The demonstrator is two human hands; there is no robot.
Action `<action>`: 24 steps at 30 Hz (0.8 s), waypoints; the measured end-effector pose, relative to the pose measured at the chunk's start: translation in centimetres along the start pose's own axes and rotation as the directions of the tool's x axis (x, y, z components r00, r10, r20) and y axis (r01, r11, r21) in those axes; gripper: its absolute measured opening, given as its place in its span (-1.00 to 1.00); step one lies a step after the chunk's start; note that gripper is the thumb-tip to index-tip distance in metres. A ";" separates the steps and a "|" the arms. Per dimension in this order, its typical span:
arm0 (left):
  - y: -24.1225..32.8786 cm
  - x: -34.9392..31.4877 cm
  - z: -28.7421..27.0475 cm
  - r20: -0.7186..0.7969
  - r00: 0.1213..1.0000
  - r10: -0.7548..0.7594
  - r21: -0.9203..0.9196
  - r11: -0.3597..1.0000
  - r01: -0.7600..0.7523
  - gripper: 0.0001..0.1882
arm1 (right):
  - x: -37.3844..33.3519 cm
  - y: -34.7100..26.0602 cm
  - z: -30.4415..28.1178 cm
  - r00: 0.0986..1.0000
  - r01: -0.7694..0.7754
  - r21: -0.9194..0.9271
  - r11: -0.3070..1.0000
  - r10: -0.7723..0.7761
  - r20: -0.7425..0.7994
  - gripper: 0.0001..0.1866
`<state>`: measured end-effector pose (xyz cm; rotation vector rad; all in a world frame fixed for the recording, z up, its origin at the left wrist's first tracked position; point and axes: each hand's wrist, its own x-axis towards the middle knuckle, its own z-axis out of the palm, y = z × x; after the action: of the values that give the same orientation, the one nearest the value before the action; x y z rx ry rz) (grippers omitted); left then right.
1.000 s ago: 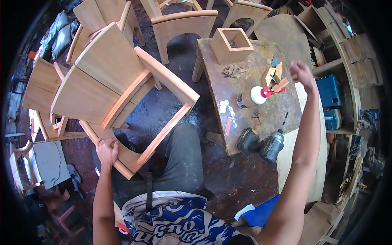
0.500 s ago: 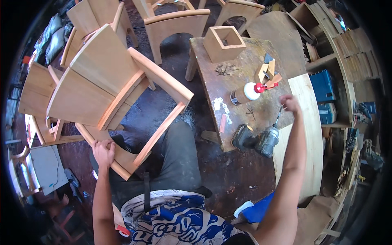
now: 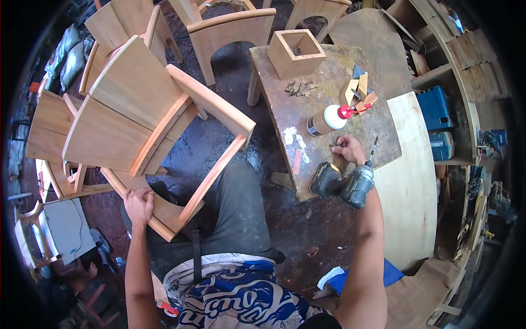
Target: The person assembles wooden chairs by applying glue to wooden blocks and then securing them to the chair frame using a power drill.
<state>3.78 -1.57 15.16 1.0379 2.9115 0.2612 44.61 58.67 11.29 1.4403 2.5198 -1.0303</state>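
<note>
A light wooden chair (image 3: pixel 118 131) with a curved plank back rests tilted against my legs. My left hand (image 3: pixel 139 205) is closed over the rounded edge of its lower side panel. On the low work table (image 3: pixel 274 104), my right hand (image 3: pixel 349 149) pinches at a dark screw (image 3: pixel 333 145); its fingers partly hide it. A cordless drill (image 3: pixel 359 186) with a long bit lies at the table's near right edge, over my right forearm. Just beyond the hand is a glue bottle (image 3: pixel 327 120) with a red cap.
An open wooden box (image 3: pixel 296 54) and a pile of screws (image 3: pixel 299 88) occupy the table's far side, near wood offcuts (image 3: pixel 359 93). More chairs (image 3: pixel 230 35) stand behind and left. A pale curved board (image 3: pixel 408 186) and blue tool cases (image 3: pixel 435 109) are at the right.
My right hand has come left and nearer, from beyond the drill bit to the few loose screws beside the bottle. My left hand stays on the chair.
</note>
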 end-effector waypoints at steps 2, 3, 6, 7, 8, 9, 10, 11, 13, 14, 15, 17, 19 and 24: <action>-0.2 0.0 0.1 0.002 1.000 -0.005 -0.001 1.000 0.005 -0.77 | -0.1 -0.2 -0.2 0.996 -0.076 0.098 0.992 0.071 0.054 -0.66; -0.3 0.0 0.1 0.006 1.000 -0.007 -0.002 1.000 0.007 -0.77 | -0.1 -0.5 -0.2 0.996 -0.075 0.099 0.992 0.070 0.056 -0.66; -0.3 0.0 0.1 -0.010 1.000 -0.008 0.007 1.000 0.008 -0.77 | -0.4 -1.9 -0.2 1.000 0.015 -0.056 0.998 -0.015 -0.011 -0.71; -0.4 -0.1 0.0 -0.009 1.000 -0.009 0.009 1.000 0.009 -0.77 | -0.5 -2.5 -0.1 0.999 0.006 -0.151 0.989 -0.013 -0.045 -0.70; -0.2 0.0 -0.2 0.015 0.999 -0.028 -0.004 1.000 0.028 -0.76 | -0.7 -3.0 -0.1 0.997 -0.007 -0.245 0.970 -0.013 -0.081 -0.69; 0.0 0.0 -0.3 0.040 0.998 -0.047 -0.015 0.999 0.048 -0.75 | -0.8 -3.1 0.1 0.997 -0.008 -0.244 0.970 -0.012 -0.081 -0.69; 0.1 0.0 -0.4 0.040 0.998 -0.047 -0.015 0.999 0.048 -0.75 | -0.9 -3.2 0.2 0.993 -0.025 -0.283 0.959 -0.008 -0.117 -0.68; 0.2 0.0 -0.4 0.026 0.999 -0.027 -0.014 1.000 0.027 -0.76 | -1.0 -3.3 0.3 0.988 -0.042 -0.320 0.946 -0.008 -0.153 -0.67; 0.1 -0.1 -0.3 0.013 1.000 -0.009 -0.012 1.000 0.010 -0.77 | -0.9 -2.6 -0.3 0.987 -0.082 -0.210 0.974 0.049 -0.155 -0.68; 0.1 0.0 -0.2 0.007 1.000 -0.006 -0.012 1.000 0.006 -0.77 | -0.8 -2.0 -0.6 0.983 -0.123 -0.097 0.988 0.107 -0.150 -0.68; 0.0 0.0 -0.1 0.001 1.000 -0.002 -0.012 1.000 0.002 -0.77 | -0.8 -1.4 -0.9 0.983 -0.121 -0.099 0.988 0.105 -0.148 -0.68; 0.1 0.1 -0.1 0.010 1.000 -0.016 -0.007 1.000 0.016 -0.77 | -0.9 -0.6 -1.4 0.989 -0.105 -0.093 0.990 0.094 -0.113 -0.75; 0.3 0.0 -0.3 0.021 0.999 -0.026 -0.004 1.000 0.026 -0.76 | -1.6 -0.2 -1.2 0.990 -0.132 -0.121 0.984 0.125 -0.068 -0.74; -0.1 -0.2 -0.3 -0.009 1.000 -0.015 -0.020 1.000 0.015 -0.76 | -2.7 -1.1 0.3 0.992 -0.122 -0.386 0.914 0.098 -0.081 -0.67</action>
<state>3.83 -1.76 15.46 1.0142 2.9171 0.2943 45.23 56.11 12.60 1.4835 2.4602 -0.4344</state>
